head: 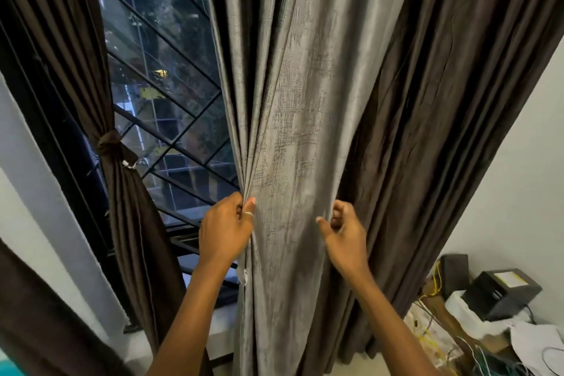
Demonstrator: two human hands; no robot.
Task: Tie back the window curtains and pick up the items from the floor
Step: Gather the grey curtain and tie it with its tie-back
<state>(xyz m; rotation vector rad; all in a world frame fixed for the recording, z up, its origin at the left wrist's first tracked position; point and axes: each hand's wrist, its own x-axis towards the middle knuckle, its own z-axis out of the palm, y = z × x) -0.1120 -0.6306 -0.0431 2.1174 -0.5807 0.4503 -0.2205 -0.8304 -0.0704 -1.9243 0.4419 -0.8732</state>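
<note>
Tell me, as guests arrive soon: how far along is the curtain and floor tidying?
Done: the left brown curtain is gathered and bound by a tie. In hand: the left hand and right hand grip the grey curtain at either side, bunching it. Left: the grey curtain and right brown curtain hang untied, and the papers and wires in the corner lie untouched.

The grey curtain (293, 131) is gripped at its left edge by the left hand (225, 232), at its right by the right hand (346, 236).
</note>
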